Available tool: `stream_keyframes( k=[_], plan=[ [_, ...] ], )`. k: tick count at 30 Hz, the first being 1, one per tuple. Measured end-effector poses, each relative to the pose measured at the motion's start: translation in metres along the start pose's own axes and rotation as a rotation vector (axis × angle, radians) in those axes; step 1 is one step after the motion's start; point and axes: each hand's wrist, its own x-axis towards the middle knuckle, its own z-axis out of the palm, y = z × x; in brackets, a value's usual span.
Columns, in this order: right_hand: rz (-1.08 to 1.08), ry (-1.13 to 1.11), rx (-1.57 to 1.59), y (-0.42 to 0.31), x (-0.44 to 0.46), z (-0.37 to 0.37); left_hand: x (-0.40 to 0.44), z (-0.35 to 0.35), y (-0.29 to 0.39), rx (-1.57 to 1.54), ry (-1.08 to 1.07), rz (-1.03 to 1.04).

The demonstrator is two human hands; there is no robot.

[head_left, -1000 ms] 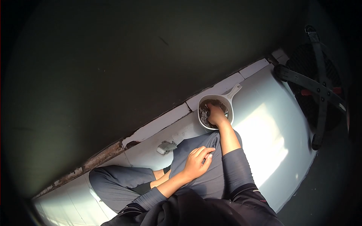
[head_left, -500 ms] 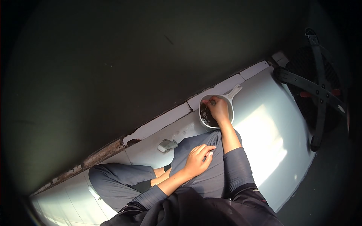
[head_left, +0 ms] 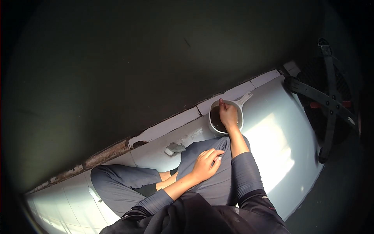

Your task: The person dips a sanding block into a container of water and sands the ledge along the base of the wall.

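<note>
My right hand point(head_left: 229, 114) is inside the upper part of a white handled dipper point(head_left: 242, 117), its fingers closed and one digit raised by the far rim. Whatever it holds, if anything, is hidden. Dark liquid point(head_left: 216, 119) with small pale specks lies below it. The dipper's handle point(head_left: 244, 98) points up and to the right. My left hand point(head_left: 204, 165) rests on my grey-trousered thigh, fingers loosely bent and thumb apart, holding nothing. A crumpled grey cloth or packet point(head_left: 175, 149) lies on the white tiles left of my knee.
A tiled ledge point(head_left: 167, 126) with a chipped edge borders dark, murky water or floor point(head_left: 117, 78) beyond. At the right stands a dark round object with crossed straps point(head_left: 331, 97). Sunlight falls on the white surface point(head_left: 269, 148). A small white item point(head_left: 94, 194) lies by my left leg.
My right hand has risen from the liquid toward the dipper's far rim, and its fingers have closed up. The liquid looks calmer. My left hand has stayed on my thigh.
</note>
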Motion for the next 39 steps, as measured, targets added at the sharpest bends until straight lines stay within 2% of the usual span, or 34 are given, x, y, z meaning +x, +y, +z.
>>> stream_keyframes(
  k=[2,4,8,12,13,14,16,20,24,26,28,30,32,35,36,39],
  plan=[
    [0.010,0.023,0.100,0.004,0.002,0.003,0.000,-0.001,0.000,-0.004,0.016,-0.011],
    [-0.005,0.052,0.041,0.010,0.002,0.006,0.000,-0.002,0.001,-0.008,0.000,-0.010],
    [0.052,-0.027,-0.012,0.015,0.006,0.003,-0.007,-0.008,0.000,-0.020,-0.044,-0.051],
    [0.006,-0.022,-0.068,0.014,0.005,0.003,-0.030,-0.036,0.000,0.049,-0.184,-0.075],
    [-0.032,0.044,-0.067,0.013,0.005,0.003,-0.036,-0.050,0.005,0.052,-0.263,-0.136],
    [-0.069,0.110,-0.066,0.009,0.002,0.003,-0.044,-0.062,0.005,0.058,-0.240,-0.142],
    [0.015,0.102,-0.036,0.005,0.003,-0.004,-0.061,-0.086,0.002,0.038,-0.401,-0.183],
    [-0.279,0.239,0.073,0.003,-0.004,-0.013,-0.086,-0.138,-0.009,0.097,-0.406,-0.309],
    [-0.387,0.084,0.191,-0.020,-0.023,-0.001,-0.105,-0.165,-0.037,0.157,-0.375,-0.450],
    [-0.346,-0.089,0.166,-0.047,-0.047,0.022,-0.107,-0.165,-0.045,0.315,-0.559,-0.558],
    [-0.458,-0.326,0.012,-0.081,-0.082,0.050,-0.107,-0.155,-0.045,0.378,-0.585,-0.576],
    [-0.529,-0.646,0.100,-0.103,-0.109,0.091,-0.111,-0.139,-0.050,0.606,-0.606,-0.428],
    [-0.336,-0.937,0.323,-0.131,-0.139,0.131,-0.113,-0.132,-0.056,0.594,-0.613,-0.444],
    [-0.712,-0.852,0.162,-0.166,-0.162,0.189,-0.109,-0.141,-0.052,0.523,-0.633,-0.490],
    [-0.713,-0.860,0.160,-0.170,-0.165,0.209,-0.110,-0.138,-0.054,0.547,-0.629,-0.475],
    [-0.876,-0.667,0.029,-0.182,-0.176,0.250,-0.113,-0.123,-0.061,0.609,-0.655,-0.445]
  ],
)
